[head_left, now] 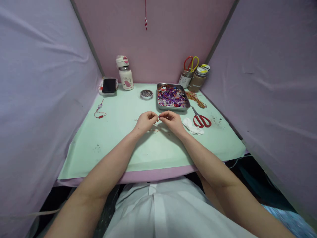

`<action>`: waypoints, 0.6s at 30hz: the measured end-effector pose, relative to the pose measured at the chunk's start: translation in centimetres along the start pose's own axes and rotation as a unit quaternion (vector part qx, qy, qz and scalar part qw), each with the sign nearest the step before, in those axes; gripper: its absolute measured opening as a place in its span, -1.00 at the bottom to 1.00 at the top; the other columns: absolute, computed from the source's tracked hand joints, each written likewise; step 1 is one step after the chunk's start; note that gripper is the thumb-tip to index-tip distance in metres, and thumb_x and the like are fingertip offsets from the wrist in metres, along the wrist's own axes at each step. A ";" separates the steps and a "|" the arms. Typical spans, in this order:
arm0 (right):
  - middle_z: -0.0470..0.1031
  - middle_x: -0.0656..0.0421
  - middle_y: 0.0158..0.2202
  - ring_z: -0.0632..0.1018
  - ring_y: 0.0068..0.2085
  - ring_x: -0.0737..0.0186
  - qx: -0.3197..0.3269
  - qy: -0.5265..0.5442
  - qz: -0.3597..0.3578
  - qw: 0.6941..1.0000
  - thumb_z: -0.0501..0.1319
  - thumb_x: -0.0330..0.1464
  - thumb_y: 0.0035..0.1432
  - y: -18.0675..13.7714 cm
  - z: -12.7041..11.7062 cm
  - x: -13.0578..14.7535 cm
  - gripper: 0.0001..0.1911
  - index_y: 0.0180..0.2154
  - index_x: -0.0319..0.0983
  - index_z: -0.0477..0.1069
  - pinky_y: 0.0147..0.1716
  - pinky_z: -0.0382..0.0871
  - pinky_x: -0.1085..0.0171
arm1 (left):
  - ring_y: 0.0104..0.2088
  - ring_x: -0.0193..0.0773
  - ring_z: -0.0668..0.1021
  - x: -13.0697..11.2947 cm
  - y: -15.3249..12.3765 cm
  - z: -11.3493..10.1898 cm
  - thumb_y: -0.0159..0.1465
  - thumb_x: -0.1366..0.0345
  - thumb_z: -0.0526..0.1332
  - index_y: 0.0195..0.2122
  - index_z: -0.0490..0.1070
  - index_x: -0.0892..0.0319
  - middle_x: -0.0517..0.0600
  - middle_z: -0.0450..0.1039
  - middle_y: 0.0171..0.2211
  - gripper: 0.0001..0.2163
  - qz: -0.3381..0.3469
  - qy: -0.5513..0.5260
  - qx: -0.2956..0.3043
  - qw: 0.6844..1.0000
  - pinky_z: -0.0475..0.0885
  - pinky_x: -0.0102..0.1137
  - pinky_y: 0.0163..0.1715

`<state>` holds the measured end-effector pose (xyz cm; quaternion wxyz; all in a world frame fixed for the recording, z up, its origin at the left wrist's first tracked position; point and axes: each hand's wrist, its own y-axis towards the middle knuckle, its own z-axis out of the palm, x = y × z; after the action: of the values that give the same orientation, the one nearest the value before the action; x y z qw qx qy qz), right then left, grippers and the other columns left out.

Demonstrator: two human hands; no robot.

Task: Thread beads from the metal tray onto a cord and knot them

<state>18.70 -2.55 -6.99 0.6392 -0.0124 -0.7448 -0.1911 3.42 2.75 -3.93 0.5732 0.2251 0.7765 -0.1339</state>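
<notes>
Over the middle of the table, my left hand (146,121) and my right hand (172,120) meet almost fingertip to fingertip. A small dark red bead (159,116) sits at the pinched thumb and forefinger of my right hand. My left hand is closed in a pinch too, seemingly on a thin orange-brown cord (156,130), whose loose loops lie below the fingers on the green cloth. Just beyond my hands stands a metal tray (173,108) full of purple, red and clear beads (170,96). Whether the cord passes through the bead is too small to tell.
Right of my hands lie red-handled scissors (201,121), a crumpled white cloth (193,127) and a cord bundle (196,99). Behind stand jars (197,81), a small round tin (146,94), a bottle (126,78) and a phone (109,86). A beaded red bracelet (100,112) lies left.
</notes>
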 end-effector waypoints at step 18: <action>0.54 0.15 -0.28 0.52 -0.27 0.24 0.025 -0.083 -0.056 0.995 0.22 -0.24 0.11 -0.3 -0.3 0.6 -0.82 -0.29 -0.19 0.49 -0.26 0.38 0.25 | -0.45 -0.36 0.47 0.6 0.2 -0.2 0.06 0.28 0.33 -0.27 0.36 0.17 -0.01 0.50 -0.43 -0.77 -0.087 -0.166 0.051 0.981 0.36 -0.40 -0.42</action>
<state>18.75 -3.09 -6.48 0.5635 0.0296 -0.7995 -0.2059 3.15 3.12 -4.44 0.6676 0.1608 0.6795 -0.2583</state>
